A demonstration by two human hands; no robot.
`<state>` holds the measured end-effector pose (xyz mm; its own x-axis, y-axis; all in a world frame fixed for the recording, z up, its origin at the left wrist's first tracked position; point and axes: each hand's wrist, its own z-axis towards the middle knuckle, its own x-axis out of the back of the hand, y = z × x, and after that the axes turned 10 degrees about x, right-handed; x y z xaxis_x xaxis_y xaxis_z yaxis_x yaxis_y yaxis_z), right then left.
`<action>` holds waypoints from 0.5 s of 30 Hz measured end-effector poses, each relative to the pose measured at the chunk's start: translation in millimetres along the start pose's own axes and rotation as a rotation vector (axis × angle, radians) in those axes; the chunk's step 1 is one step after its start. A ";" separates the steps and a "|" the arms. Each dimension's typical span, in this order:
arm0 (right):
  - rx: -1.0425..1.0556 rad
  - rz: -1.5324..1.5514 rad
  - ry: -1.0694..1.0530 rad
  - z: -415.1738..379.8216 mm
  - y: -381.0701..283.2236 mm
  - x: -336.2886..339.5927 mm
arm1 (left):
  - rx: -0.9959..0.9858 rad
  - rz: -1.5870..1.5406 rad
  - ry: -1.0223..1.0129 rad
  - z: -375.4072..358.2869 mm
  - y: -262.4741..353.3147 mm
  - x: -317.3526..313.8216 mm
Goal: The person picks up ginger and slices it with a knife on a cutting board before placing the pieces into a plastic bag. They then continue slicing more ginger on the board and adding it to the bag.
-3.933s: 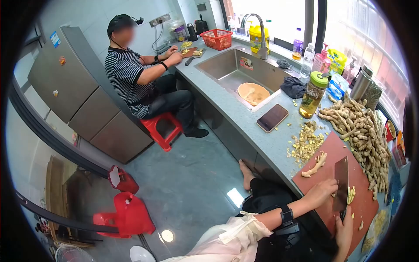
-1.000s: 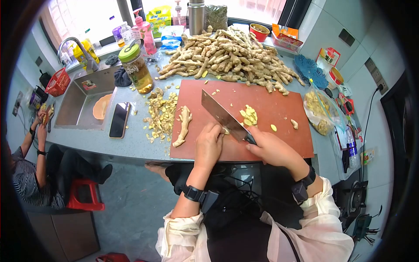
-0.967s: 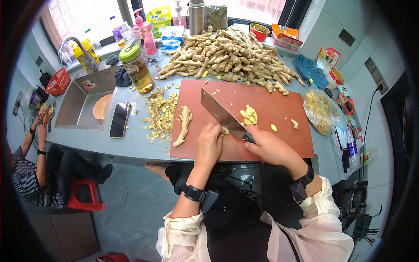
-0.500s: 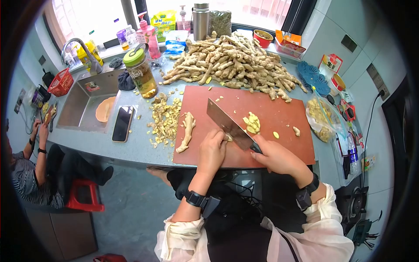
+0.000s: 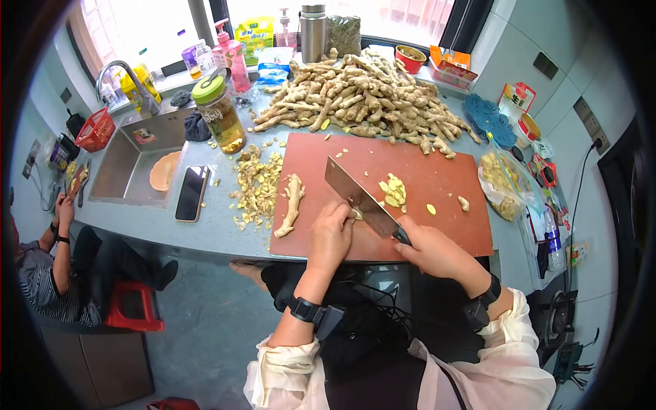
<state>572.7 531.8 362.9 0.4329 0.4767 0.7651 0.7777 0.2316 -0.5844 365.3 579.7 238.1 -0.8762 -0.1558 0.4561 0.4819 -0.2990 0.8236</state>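
Observation:
My right hand (image 5: 427, 244) is wrapped round the black handle of a cleaver (image 5: 359, 197), whose broad blade slants up and left over the reddish-brown cutting board (image 5: 437, 171). My left hand (image 5: 333, 232) has its fingers bent and pressed onto a small pale ginger piece (image 5: 357, 214) beside the blade; most of the piece is hidden. Right of the blade lies a small heap of ginger slices (image 5: 393, 190), with a single slice (image 5: 430, 209) near it. An unpeeled-looking ginger root (image 5: 292, 205) rests at the board's left edge.
Behind the board is a large ginger pile (image 5: 362, 96). Left are scraps (image 5: 256, 184), a phone (image 5: 193, 194), a lidded jar (image 5: 220, 116) and a sink (image 5: 123, 164). A bag of ginger pieces (image 5: 502, 181) stands right. Another person (image 5: 61, 266) sits far left.
The cleaver and my right hand have shifted very slightly, the handle end a little higher. My left hand stays nearly in place on the ginger piece.

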 end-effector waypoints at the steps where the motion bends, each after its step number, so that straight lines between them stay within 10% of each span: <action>1: -0.003 -0.005 0.005 -1.6 0.9 -1.0 | 0.003 -0.002 -0.005 0.0 0.0 0.1; 15: 0.116 -0.058 0.129 15.7 11.8 -14.4 | 0.028 0.010 -0.008 -1.5 1.4 1.6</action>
<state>568.5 540.9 340.8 0.4499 0.3487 0.8222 0.7485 0.3550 -0.5601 364.6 577.7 239.5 -0.8711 -0.1513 0.4672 0.4911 -0.2708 0.8279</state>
